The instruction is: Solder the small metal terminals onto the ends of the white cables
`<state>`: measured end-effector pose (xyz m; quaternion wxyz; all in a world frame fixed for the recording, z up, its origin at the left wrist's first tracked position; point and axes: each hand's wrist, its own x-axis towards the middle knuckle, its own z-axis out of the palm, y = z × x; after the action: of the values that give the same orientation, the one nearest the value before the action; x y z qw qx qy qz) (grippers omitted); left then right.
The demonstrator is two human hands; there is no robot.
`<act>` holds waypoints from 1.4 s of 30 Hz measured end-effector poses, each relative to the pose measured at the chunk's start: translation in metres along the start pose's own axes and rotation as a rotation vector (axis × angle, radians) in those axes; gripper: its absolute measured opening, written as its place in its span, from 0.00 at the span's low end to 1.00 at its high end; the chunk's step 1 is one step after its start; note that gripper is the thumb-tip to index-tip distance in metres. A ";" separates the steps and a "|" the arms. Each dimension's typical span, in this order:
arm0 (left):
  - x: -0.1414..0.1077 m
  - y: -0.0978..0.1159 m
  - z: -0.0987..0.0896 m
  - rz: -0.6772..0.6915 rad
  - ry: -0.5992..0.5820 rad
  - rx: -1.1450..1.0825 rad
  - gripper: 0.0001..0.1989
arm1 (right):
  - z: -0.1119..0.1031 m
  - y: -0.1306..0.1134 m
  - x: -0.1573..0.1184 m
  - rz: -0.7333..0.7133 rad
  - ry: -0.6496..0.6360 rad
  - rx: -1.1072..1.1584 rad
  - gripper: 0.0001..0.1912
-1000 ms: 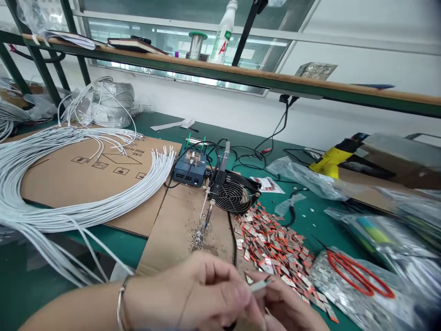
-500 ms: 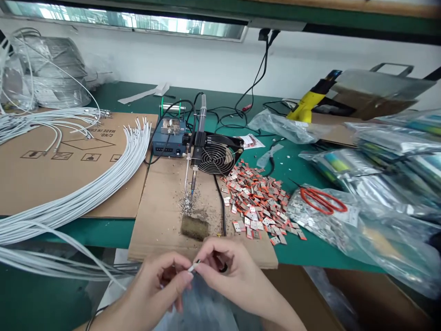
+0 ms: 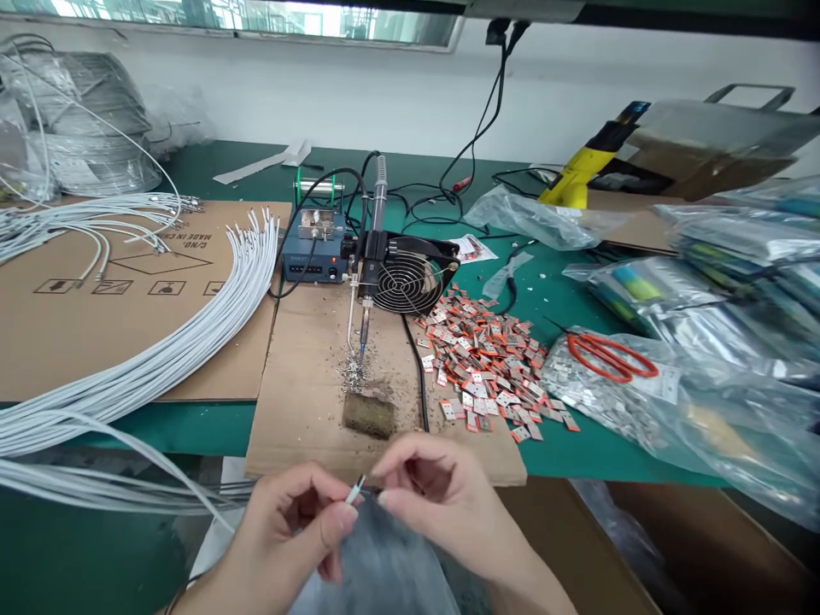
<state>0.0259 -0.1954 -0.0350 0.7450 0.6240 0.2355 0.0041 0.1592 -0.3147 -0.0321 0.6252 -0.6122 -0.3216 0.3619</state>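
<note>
Between the thumb and index finger of my left hand (image 3: 298,521) is the end of a white cable (image 3: 354,492), with a short dark tip pointing up and right. My right hand (image 3: 436,495) is just to the right of that tip, its thumb and index finger apart with a small gap between them; nothing can be made out in it. Beyond my hands, a brown sponge (image 3: 370,416) lies on the cardboard sheet (image 3: 301,376), below the tip of an upright soldering iron (image 3: 371,273).
A bundle of white cables (image 3: 192,354) curves along the left. Small orange-edged metal pieces (image 3: 487,359) are heaped right of the fan (image 3: 410,282). Red-handled scissors (image 3: 612,357) lie on a plastic bag farther right. A yellow heat gun (image 3: 580,175) stands behind.
My right thumb and index finger have parted from the cable end and moved slightly right. The dark tip now shows more clearly. The camera view has shifted a little.
</note>
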 end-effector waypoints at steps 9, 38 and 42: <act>0.003 -0.003 -0.010 0.352 -0.062 0.645 0.12 | 0.002 -0.010 -0.002 -0.003 -0.122 -0.398 0.06; 0.005 -0.001 -0.009 -0.108 -0.335 0.081 0.25 | -0.010 -0.019 -0.009 -0.172 -0.267 -0.587 0.02; 0.007 -0.002 -0.012 -0.139 -0.377 -0.026 0.21 | -0.006 -0.010 -0.007 -0.235 -0.204 -0.397 0.05</act>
<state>0.0278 -0.1830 -0.0410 0.7823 0.5865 0.1345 -0.1611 0.1614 -0.3243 -0.0222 0.4949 -0.6416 -0.5167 0.2765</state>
